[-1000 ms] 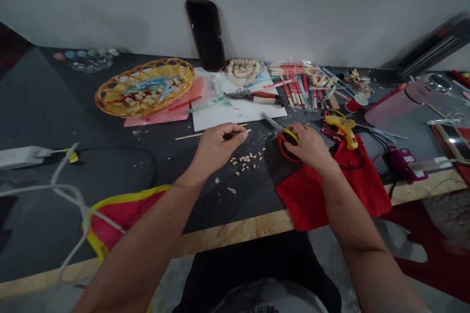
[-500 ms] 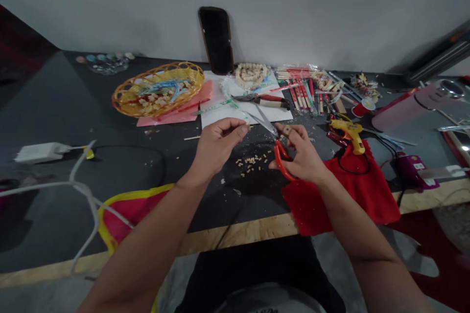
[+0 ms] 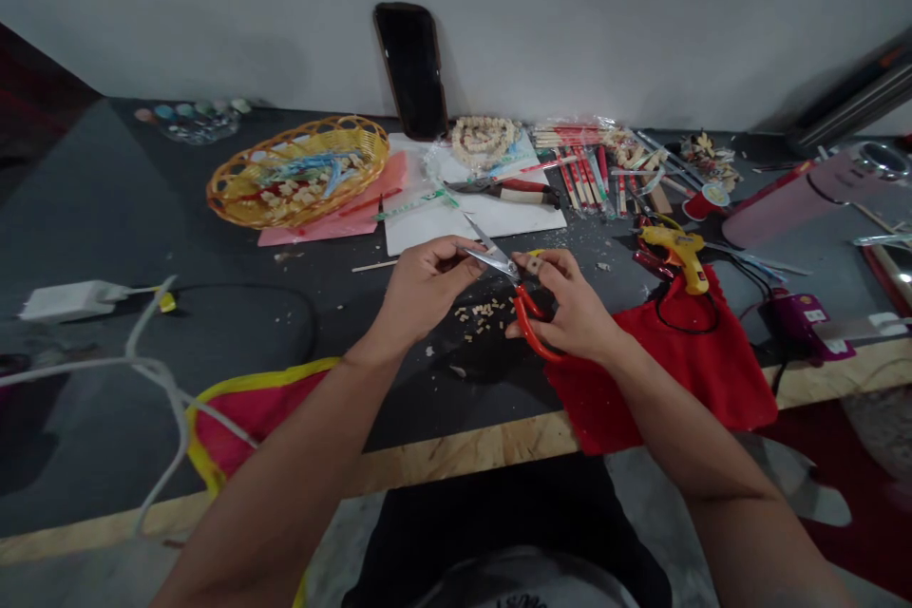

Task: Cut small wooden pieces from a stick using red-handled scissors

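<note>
My right hand (image 3: pixel 566 304) grips red-handled scissors (image 3: pixel 517 290), their blades open and pointing up-left. My left hand (image 3: pixel 420 285) is pinched on a thin wooden stick (image 3: pixel 474 252) whose end lies between the blades. Both hands hover over the dark table (image 3: pixel 214 323), just above a scatter of small cut wood pieces (image 3: pixel 484 313).
A yellow wicker basket (image 3: pixel 299 173) sits back left, a phone (image 3: pixel 411 68) leans on the wall, pliers (image 3: pixel 505 190) lie on white paper, chopstick packs (image 3: pixel 584 171) behind. A yellow glue gun (image 3: pixel 680 252) rests by a red cloth (image 3: pixel 676 361). White cables (image 3: pixel 149 370) run at left.
My right hand picked the scissors up off the table and brought them to the stick held by my left hand. The blades now straddle the stick's end.
</note>
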Demonstrator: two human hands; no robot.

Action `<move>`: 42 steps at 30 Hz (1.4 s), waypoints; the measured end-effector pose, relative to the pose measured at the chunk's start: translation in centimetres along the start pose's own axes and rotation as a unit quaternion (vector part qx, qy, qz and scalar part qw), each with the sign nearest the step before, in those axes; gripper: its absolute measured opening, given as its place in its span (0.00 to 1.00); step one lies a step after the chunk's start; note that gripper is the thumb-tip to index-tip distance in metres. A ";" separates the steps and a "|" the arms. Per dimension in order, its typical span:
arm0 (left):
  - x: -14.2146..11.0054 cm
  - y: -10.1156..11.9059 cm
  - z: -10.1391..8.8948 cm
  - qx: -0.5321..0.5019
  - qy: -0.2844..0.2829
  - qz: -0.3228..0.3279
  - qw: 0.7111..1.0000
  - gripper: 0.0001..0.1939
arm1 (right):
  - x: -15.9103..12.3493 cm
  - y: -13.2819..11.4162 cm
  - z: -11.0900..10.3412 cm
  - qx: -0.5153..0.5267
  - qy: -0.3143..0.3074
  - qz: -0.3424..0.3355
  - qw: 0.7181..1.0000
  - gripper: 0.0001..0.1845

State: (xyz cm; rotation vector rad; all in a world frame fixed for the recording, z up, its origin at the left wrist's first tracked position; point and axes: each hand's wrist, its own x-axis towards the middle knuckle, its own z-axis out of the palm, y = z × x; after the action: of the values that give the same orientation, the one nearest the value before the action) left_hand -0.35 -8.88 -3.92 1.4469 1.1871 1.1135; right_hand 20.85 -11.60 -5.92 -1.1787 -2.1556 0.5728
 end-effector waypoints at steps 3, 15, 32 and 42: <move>0.0 0.2 -0.1 0.023 -0.004 0.010 1.000 0.12 | 0.0 0.0 0.2 0.009 -0.001 -0.001 1.000 0.42; -0.3 0.9 -0.1 0.057 0.021 0.029 0.998 0.15 | -0.2 -0.7 0.6 -0.057 0.035 0.007 0.998 0.34; -0.2 -0.1 0.1 -0.047 0.002 -0.021 0.999 0.11 | -0.2 -0.3 1.1 -0.075 0.066 -0.008 0.995 0.33; -0.2 0.1 0.2 -0.018 0.011 -0.003 1.000 0.12 | -0.4 -1.1 0.5 -0.103 0.041 0.024 0.994 0.31</move>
State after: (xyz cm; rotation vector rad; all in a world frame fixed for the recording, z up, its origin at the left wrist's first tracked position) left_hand -0.22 -9.10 -3.90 1.4062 1.1811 1.1430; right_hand 20.01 -12.55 -5.67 -1.3424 -2.1610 0.3209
